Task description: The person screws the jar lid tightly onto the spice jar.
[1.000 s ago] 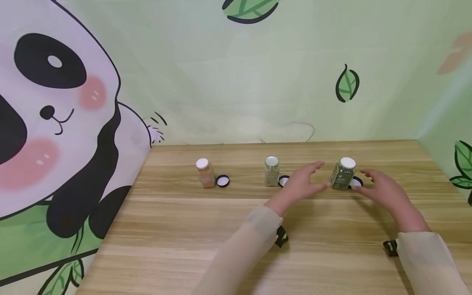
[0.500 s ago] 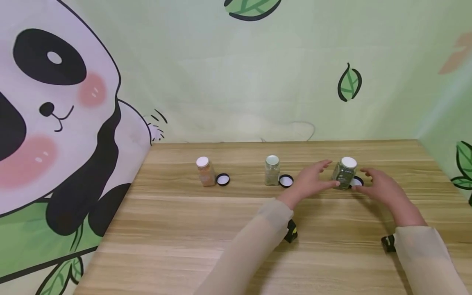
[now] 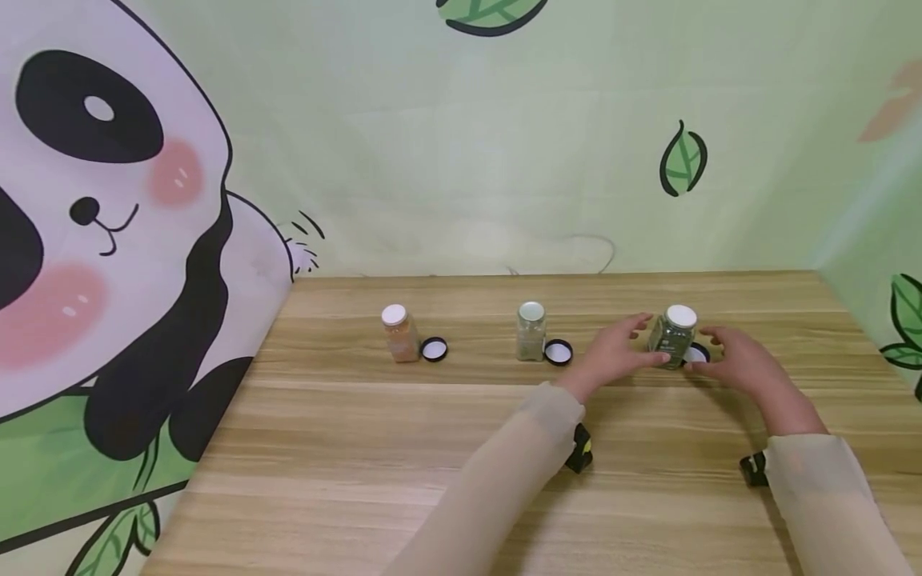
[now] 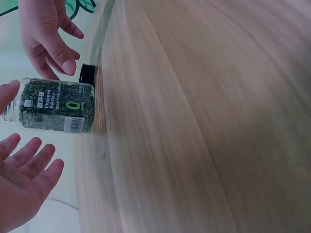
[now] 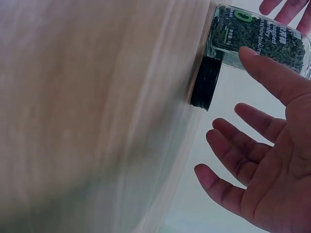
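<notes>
A glass jar of chopped parsley [image 3: 671, 340] with a white top stands upright at the right of the table. My left hand [image 3: 612, 352] is on its left side, thumb overlapping the jar's front in the head view and fingers spread. In the left wrist view a gap shows between those fingers and the jar [image 4: 58, 106]. On the other side my right hand [image 3: 752, 368] is held with loosely bent, spread fingers, its thumb near the glass. A black cap [image 5: 206, 83] lies beside the jar's base, below the right hand; the head view shows its white inside.
To the left stand a jar with pale green contents [image 3: 531, 334] and a jar with orange contents [image 3: 401, 336]. Each has a black-rimmed cap beside it, one at the middle [image 3: 558, 352] and one at the left [image 3: 434, 350]. A printed panda cloth [image 3: 432, 160] rises behind the wooden table [image 3: 324, 464].
My left hand has moved right, closer to the parsley jar, until its thumb overlaps the front. The right hand has shifted only slightly. The jars stay in place.
</notes>
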A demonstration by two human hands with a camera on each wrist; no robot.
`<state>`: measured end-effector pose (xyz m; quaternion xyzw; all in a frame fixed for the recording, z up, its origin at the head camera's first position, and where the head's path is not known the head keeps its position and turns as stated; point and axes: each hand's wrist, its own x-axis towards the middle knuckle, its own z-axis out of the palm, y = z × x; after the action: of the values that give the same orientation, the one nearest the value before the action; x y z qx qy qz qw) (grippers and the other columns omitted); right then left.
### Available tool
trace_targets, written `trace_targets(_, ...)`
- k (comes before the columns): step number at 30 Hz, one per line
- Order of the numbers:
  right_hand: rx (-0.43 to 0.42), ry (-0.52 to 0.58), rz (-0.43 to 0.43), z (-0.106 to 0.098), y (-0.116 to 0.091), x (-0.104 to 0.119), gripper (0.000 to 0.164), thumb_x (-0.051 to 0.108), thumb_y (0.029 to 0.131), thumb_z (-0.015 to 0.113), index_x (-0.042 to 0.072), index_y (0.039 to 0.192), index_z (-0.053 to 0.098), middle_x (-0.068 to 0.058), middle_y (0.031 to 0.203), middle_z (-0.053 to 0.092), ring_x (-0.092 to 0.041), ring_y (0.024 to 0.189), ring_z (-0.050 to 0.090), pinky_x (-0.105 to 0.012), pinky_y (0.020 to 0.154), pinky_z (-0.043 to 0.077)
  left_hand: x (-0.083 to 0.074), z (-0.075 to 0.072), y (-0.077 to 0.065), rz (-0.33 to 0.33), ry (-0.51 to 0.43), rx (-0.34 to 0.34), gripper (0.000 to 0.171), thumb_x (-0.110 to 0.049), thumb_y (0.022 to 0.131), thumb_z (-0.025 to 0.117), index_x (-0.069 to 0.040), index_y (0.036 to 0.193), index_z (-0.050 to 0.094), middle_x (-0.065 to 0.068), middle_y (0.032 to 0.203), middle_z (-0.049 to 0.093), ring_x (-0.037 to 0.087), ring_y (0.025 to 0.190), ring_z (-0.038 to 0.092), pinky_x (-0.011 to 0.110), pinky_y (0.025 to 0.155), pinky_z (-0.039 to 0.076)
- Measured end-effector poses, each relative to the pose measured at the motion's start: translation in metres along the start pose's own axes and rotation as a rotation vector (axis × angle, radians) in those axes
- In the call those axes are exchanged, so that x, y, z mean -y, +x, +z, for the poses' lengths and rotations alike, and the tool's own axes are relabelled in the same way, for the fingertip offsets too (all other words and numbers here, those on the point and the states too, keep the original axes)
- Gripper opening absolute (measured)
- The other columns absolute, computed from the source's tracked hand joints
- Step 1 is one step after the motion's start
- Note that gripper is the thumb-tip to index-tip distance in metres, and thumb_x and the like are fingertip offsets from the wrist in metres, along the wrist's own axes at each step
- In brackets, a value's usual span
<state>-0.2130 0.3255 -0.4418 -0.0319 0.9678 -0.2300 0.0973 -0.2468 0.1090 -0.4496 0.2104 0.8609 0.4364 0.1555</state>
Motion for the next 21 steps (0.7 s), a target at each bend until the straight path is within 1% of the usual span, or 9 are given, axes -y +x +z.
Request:
trace_targets(3, 0.000, 0.000, -0.003, 0.001, 0.001, -0.001, 0.080, 0.029, 0.093, 0.073, -0.021, 0.144, 0.036, -0.051, 0.135, 0.045, -0.067, 0.120, 0.048, -0.073, 0.097, 0.044, -0.001, 0.001, 0.002, 0.008, -0.014, 0.003, 0.075, -0.032, 0.092, 0.078, -0.018, 0.157, 0.043, 0.001, 0.154, 0.056, 0.019, 0.138, 0.057, 0.029, 0.107, 0.051)
trace_targets(12, 0.007, 0.011, -0.010, 0.004, 0.006, -0.004, 0.078, 0.026, 0.092, 0.074, -0.020, 0.143, 0.037, -0.051, 0.132, 0.046, -0.065, 0.117, 0.051, -0.072, 0.094, 0.046, -0.002, 0.006, 0.008, 0.023, -0.004, -0.001, 0.072, -0.030, 0.092, 0.078, -0.016, 0.155, 0.046, 0.003, 0.152, 0.058, 0.018, 0.135, 0.059, 0.024, 0.103, 0.051)
trace_targets(16, 0.007, 0.011, -0.015, 0.005, 0.007, -0.004, 0.077, 0.024, 0.090, 0.075, -0.020, 0.141, 0.038, -0.052, 0.132, 0.047, -0.066, 0.117, 0.051, -0.072, 0.094, 0.046, -0.004, 0.009, 0.011, 0.010, -0.013, -0.005, 0.072, -0.030, 0.091, 0.079, -0.016, 0.154, 0.046, 0.004, 0.150, 0.060, 0.018, 0.136, 0.059, 0.023, 0.103, 0.051)
trace_targets(21, 0.015, 0.005, -0.019, 0.007, 0.009, -0.003, 0.075, 0.019, 0.089, 0.076, -0.023, 0.140, 0.039, -0.051, 0.130, 0.048, -0.065, 0.116, 0.052, -0.071, 0.095, 0.046, -0.005, 0.012, 0.013, -0.019, -0.008, -0.021, 0.073, -0.031, 0.091, 0.079, -0.016, 0.154, 0.046, 0.006, 0.151, 0.058, 0.018, 0.139, 0.057, 0.024, 0.106, 0.050)
